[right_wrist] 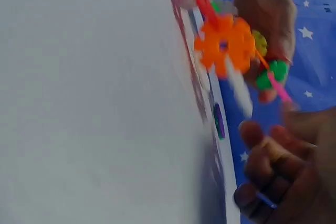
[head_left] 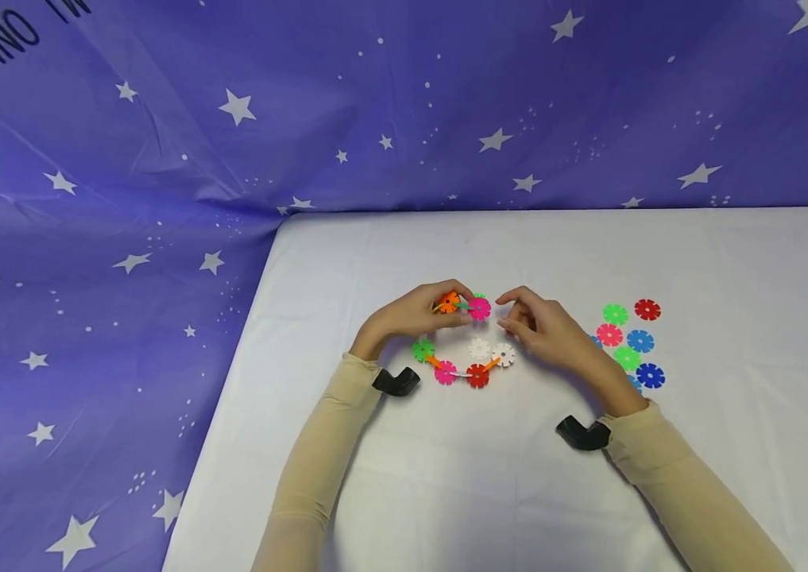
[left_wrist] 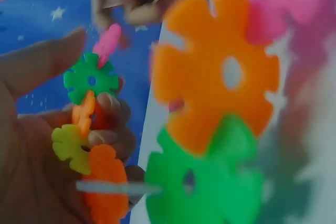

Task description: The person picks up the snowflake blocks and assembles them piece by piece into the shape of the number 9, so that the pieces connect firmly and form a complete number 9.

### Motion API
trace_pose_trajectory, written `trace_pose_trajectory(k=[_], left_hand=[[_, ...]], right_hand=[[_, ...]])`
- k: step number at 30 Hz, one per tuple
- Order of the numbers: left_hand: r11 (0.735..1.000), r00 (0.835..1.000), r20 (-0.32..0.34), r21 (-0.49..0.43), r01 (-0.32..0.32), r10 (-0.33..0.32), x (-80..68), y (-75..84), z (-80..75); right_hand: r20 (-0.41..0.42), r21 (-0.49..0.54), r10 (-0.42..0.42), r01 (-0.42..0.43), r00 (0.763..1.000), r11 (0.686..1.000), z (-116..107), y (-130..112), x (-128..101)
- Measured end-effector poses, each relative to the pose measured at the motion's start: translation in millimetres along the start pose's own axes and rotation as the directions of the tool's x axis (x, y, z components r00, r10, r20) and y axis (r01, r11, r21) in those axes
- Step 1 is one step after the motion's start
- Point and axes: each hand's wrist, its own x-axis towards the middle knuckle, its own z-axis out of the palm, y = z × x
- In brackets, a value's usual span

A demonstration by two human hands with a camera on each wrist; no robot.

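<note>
A chain of interlocked, notched plastic flower discs hangs from my left hand (head_left: 423, 310), which pinches it near one end. That end carries a pink disc (head_left: 479, 309), slotted into a green disc (left_wrist: 90, 80). Orange discs (left_wrist: 215, 72) and a yellow disc (left_wrist: 72, 148) follow along the chain. Its lower part curves toward me with a red disc (head_left: 477, 376) and a white disc (head_left: 504, 355). My right hand (head_left: 543, 326) is just right of the pink disc, thumb and forefinger apart, with nothing visible between them.
Several loose discs lie right of my right hand on the white tabletop (head_left: 446, 492), among them a red one (head_left: 647, 310), a green one (head_left: 615, 314) and a dark blue one (head_left: 651, 376). Purple star-printed cloth (head_left: 404, 103) hangs behind the table and along its left.
</note>
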Motion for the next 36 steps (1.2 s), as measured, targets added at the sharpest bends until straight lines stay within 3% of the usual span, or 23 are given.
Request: trace_pose_trajectory(k=[3, 7, 11, 14, 20, 26, 30, 36], left_hand=[[1.0, 1.0, 0.024, -0.005, -0.018, 0.018, -2.0, -6.4, -3.4], [0.997, 0.993, 0.095, -0.039, -0.067, 0.071, -2.5, -8.7, -5.8], [0.994, 0.985, 0.136, -0.041, -0.102, 0.107, -1.6, -7.5, -6.1], [0.995, 0.988, 0.121, 0.003, -0.101, 0.1, -1.2, -6.4, -5.6], [0.982, 0.997, 0.004, 0.173, -0.081, 0.081, 1.1, -2.8, -3.5], [0.965, 0.995, -0.052, 0.252, -0.073, 0.089, 5.2, -2.8, 1.9], [0.963, 0.994, -0.052, 0.257, -0.077, 0.094, 7.9, -3.2, 6.7], [0.94, 0.987, -0.052, 0.316, -0.131, 0.155, 11.4, -1.6, 13.4]], right_hand=[[0.072, -0.13, 0.012, -0.003, 0.997, 0.992, 2.0, 3.4, -2.6], [0.17, -0.257, -0.037, 0.08, 0.985, 0.963, 7.6, 0.6, -4.7], [0.218, -0.345, -0.1, 0.173, 0.971, 0.923, 12.7, -5.4, -5.1], [0.222, -0.377, -0.098, 0.178, 0.97, 0.909, 15.3, -7.7, -5.5], [0.178, -0.365, -0.01, 0.075, 0.984, 0.928, 14.8, -7.6, -5.5], [-0.009, -0.367, 0.041, -0.042, 0.999, 0.929, 3.5, -0.3, -3.3], [-0.085, -0.34, -0.026, -0.005, 0.996, 0.94, -1.8, 2.3, -2.5], [-0.093, -0.291, -0.104, 0.073, 0.99, 0.954, -0.8, 0.8, -1.4]])
